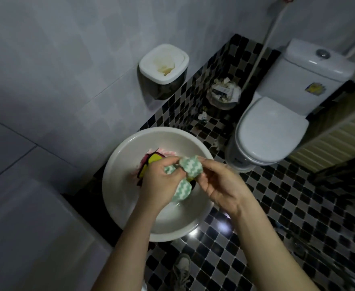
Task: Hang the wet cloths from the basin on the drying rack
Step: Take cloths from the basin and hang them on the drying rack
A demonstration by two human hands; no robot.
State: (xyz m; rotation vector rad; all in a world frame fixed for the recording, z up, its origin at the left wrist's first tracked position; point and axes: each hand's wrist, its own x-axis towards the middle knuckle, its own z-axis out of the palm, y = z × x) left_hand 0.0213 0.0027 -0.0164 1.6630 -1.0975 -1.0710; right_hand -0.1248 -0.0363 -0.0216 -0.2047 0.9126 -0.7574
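A white round basin (117,171) stands on the checkered floor. Above it I hold a twisted green-and-white zigzag cloth (191,168). My left hand (159,185) grips its lower part and my right hand (220,185) grips its upper end. More cloths, pink and yellow with dark edges (151,160), lie in the basin behind my left hand, partly hidden. The drying rack is not clearly seen.
A white toilet (271,131) stands to the right of the basin. A full waste bin (223,95) sits behind it, beside a long pole. A white wall-mounted box (164,64) hangs on the tiled wall. My shoe (180,269) is near the bottom.
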